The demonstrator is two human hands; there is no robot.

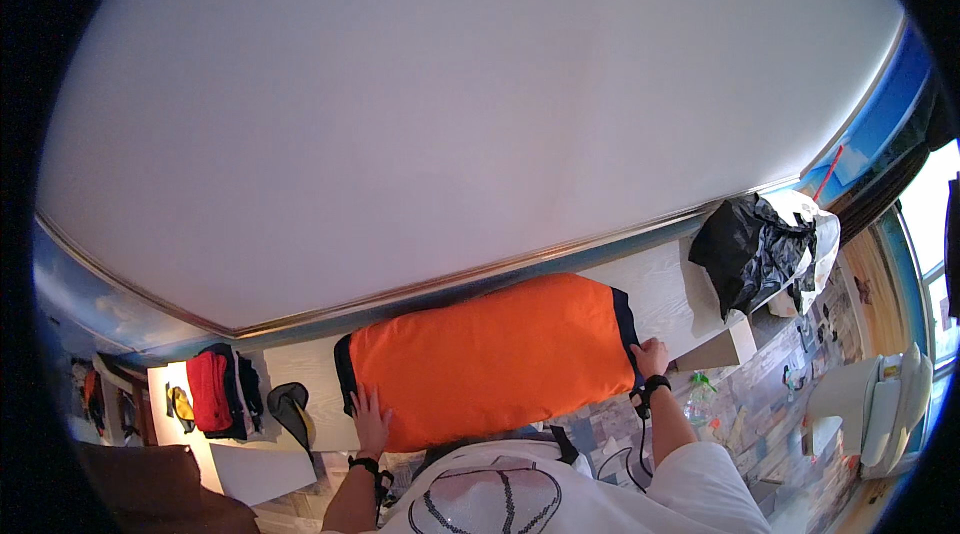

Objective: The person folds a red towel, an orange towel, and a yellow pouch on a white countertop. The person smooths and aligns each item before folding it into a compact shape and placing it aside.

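A large stuffed orange fabric item with dark navy ends (487,361), cushion-like in shape, lies on a long pale wood-grain surface in front of me. My left hand (371,421) rests with spread fingers on its near left corner, beside the dark end band. At the right end, my right hand (649,358) grips the navy edge between thumb and fingers. Both wrists wear black bands, and a black cable hangs from the right one. The far side and underside of the orange item are hidden.
Black and white plastic bags (765,249) stand at the right end of the surface. Folded red and dark clothes (210,391) and a dark cap-like item (289,408) lie at the left. A white chair-like object (874,406) stands right, near a clear bottle (698,403) on the floor.
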